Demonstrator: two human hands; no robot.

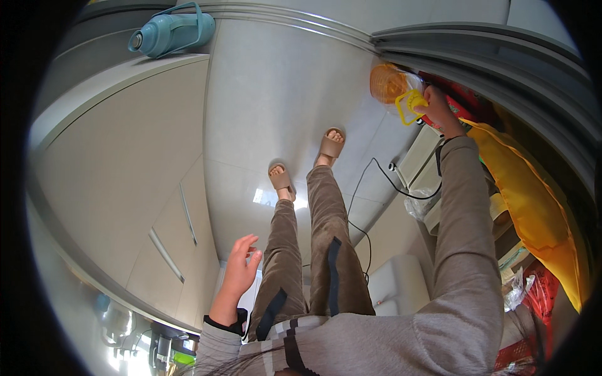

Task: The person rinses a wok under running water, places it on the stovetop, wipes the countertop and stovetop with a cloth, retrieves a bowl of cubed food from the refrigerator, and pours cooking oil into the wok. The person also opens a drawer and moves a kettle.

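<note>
With my right arm stretched forward, my right hand (437, 109) grips the yellow cap (415, 100) of a large clear plastic jug (394, 84). Orange-coloured liquid shows inside the jug. Its yellow loop handle (400, 111) sticks out to the left of my fingers. The jug is by the foot of the grey sliding door panels. Part of its body is hidden behind the cap and my hand. My left hand (239, 267) hangs in the air beside my left leg, fingers loosely curled and apart, holding nothing.
A yellow cloth bag (522, 188) lies along the right, beside shelving and a red plastic bag (543, 289). A black cable (370, 235) runs across the floor. Pale cabinets (136, 178) line the left, with a blue thermos flask (176, 30) on top. Sliding-door tracks (291, 23) cross ahead.
</note>
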